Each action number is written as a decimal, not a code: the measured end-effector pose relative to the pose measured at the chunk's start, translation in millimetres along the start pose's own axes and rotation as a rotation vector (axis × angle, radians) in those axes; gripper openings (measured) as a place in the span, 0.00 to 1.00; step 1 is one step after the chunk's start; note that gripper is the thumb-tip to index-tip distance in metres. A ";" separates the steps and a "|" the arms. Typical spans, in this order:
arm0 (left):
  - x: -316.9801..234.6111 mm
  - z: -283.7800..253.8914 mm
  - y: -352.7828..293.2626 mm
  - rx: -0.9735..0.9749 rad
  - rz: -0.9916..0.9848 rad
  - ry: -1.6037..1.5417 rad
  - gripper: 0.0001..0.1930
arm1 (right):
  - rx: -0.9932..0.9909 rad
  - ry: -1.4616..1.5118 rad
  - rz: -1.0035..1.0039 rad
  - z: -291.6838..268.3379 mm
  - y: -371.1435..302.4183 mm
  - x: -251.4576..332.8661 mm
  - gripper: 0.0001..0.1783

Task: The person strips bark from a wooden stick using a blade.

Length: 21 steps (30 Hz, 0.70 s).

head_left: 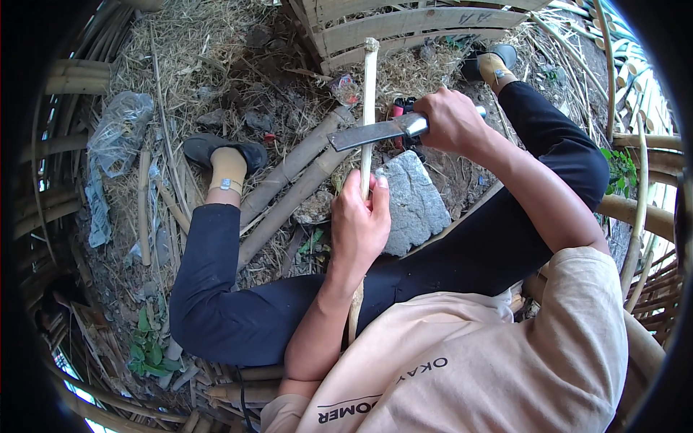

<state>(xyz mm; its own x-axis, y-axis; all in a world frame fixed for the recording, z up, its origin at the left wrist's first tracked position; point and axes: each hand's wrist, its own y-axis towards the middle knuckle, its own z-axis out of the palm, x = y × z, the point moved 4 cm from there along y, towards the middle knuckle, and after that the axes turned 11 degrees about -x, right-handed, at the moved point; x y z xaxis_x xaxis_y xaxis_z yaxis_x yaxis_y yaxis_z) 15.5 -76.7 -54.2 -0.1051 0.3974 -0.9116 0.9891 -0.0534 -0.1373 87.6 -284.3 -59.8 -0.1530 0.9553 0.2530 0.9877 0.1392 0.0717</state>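
Note:
My left hand is closed around a long pale bamboo stick. The stick rises away from me to a knobby end at the top, and its lower part comes out below my wrist over my lap. In my right hand is the handle of a knife with a broad, flat metal blade. That blade lies crosswise over the stick, a little beyond my left fingers; whether its edge bites into the stick I cannot tell. Just right of my left hand sits a flat grey stone.
Thick bamboo poles lie slanting on the straw-covered ground between my legs. A crumpled clear plastic bag lies at the left. Pale wooden slats stand ahead, and bamboo rails border the right. Something red and black lies behind the blade.

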 end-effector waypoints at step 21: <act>13.9 -17.9 16.0 0.032 -0.121 -0.258 0.15 | -0.070 0.084 -0.017 -30.1 6.5 7.3 0.04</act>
<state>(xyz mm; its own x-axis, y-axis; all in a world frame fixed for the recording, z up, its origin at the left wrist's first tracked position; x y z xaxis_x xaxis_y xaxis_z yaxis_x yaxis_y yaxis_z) 31.7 -55.6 -62.2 -0.2489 0.1562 -0.9558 0.9644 -0.0505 -0.2594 92.0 -284.3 -28.5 -0.1752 0.9272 0.3310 0.9806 0.1343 0.1429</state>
